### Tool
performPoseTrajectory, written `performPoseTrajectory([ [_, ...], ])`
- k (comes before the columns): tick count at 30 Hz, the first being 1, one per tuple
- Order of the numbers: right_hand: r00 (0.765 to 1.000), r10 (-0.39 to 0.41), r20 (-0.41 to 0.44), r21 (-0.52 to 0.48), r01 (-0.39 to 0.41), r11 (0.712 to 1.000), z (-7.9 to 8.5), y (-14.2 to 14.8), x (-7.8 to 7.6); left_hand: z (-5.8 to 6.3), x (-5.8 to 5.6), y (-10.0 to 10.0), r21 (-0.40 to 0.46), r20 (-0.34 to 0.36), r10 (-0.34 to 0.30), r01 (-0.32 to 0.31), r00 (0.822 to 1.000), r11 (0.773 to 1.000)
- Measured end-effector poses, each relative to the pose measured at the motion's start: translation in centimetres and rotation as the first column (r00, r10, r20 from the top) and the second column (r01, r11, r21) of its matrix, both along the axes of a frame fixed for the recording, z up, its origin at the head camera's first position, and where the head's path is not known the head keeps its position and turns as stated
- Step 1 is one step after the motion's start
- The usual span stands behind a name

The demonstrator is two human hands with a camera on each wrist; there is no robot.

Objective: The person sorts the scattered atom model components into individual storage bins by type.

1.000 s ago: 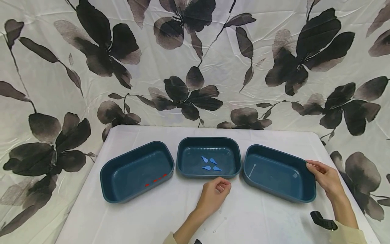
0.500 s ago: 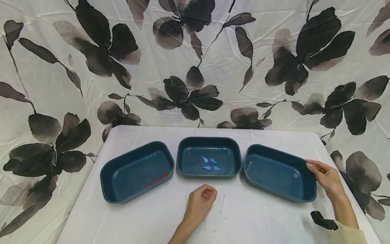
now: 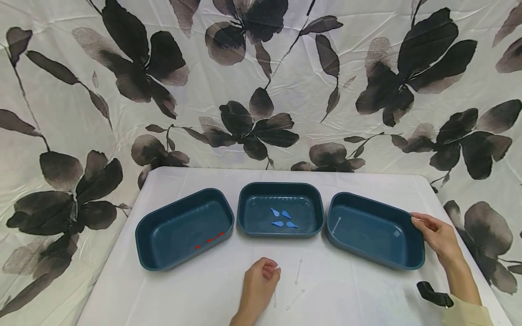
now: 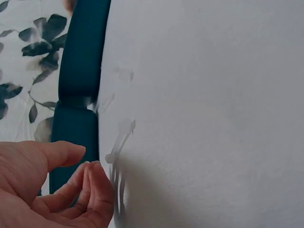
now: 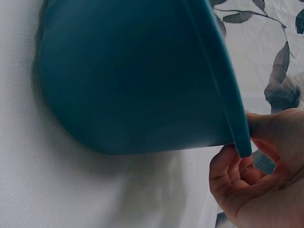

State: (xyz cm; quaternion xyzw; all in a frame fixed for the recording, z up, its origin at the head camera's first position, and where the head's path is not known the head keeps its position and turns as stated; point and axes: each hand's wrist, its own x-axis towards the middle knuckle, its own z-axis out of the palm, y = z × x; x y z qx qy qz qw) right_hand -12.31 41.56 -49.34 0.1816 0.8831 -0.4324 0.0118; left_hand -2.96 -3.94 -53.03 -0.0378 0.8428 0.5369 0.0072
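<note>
My left hand (image 3: 259, 290) is over the white table, fingers loosely curled and nothing visible in its grasp. In the left wrist view its thumb stands apart from the fingertips. Thin clear sticks with flared ends lie close to it: one stick (image 3: 299, 271) upright in view, another stick (image 3: 295, 299) slanted, and a third stick (image 3: 275, 299) partly behind the hand. My right hand (image 3: 438, 237) pinches the outer rim of the right teal tray (image 3: 375, 253), thumb on one side and fingers on the other. Inside that tray lies a clear stick (image 3: 336, 225).
The middle teal tray (image 3: 280, 235) holds several blue drop-shaped pieces (image 3: 277, 224). On the left, another teal tray (image 3: 148, 262) has several red pieces (image 3: 209, 241) by its near wall. A floral cloth (image 3: 253, 127) hangs behind the table (image 3: 183, 299).
My left hand has moved back from the middle tray, down and left toward the table's near side, uncovering the clear sticks. The right hand stays on the tray rim.
</note>
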Motion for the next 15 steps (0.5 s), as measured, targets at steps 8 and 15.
performPoseTrajectory([
  [8, 1.0, 0.002, -0.012, 0.0, -0.002, 1.0, -0.1, 0.0, 0.0, 0.0, 1.3, 0.2, -0.069, -0.012, -0.001, 0.0, 1.0, 0.998],
  [15, 1.0, -0.007, -0.001, -0.004, 0.007, 1.0, -0.1, 0.0, 0.1, 0.2, 1.6, 0.3, -0.134, 0.012, -0.017, 0.019, 1.0, 0.991],
])
